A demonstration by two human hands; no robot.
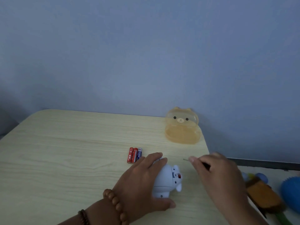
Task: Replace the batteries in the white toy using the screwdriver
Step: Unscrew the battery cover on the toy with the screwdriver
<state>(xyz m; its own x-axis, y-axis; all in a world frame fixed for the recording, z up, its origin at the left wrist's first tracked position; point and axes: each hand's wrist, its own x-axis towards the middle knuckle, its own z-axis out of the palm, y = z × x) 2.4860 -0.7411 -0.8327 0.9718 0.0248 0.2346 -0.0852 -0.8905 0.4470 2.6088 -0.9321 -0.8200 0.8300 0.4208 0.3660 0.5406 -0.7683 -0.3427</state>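
Observation:
The white toy lies on its side on the light wooden table, its underside with a small red switch facing right. My left hand grips the toy from the left, fingers over its top and thumb under its near end. My right hand holds the screwdriver just right of the toy; only its thin metal tip pokes out past my fingers, pointing left, above the table. Three batteries, two red and one blue-and-white, lie side by side left of my left hand.
An open translucent orange bear-face case stands at the table's back right corner. Past the table's right edge lie a blue spiky ball, an orange-brown soft object and other blurred toys. A plain wall rises behind.

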